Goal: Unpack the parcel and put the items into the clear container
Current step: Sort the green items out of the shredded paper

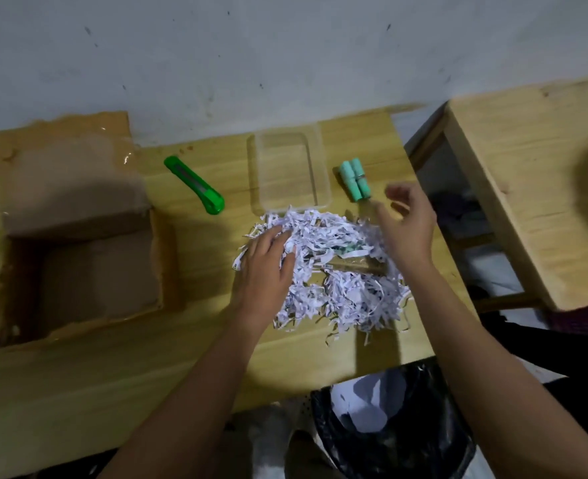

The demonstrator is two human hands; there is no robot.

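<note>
Clear container [287, 174] stands at the table's [78, 375] far edge, touching a heap of shredded paper [340, 292] just in front of it. A clear-wrapped packet [351, 266] lies half buried in the shreds. Left hand [268, 264] rests flat on the heap's left side, fingers straight. Right hand [406, 226] hovers over the right side, blurred, fingers loose, nothing gripped. Mint-green tubes [354, 179] just right of the container; green box cutter [194, 184] to its left. Opened cardboard box [78, 236] far left. Black-lined bin [389, 426] below the table edge.
</note>
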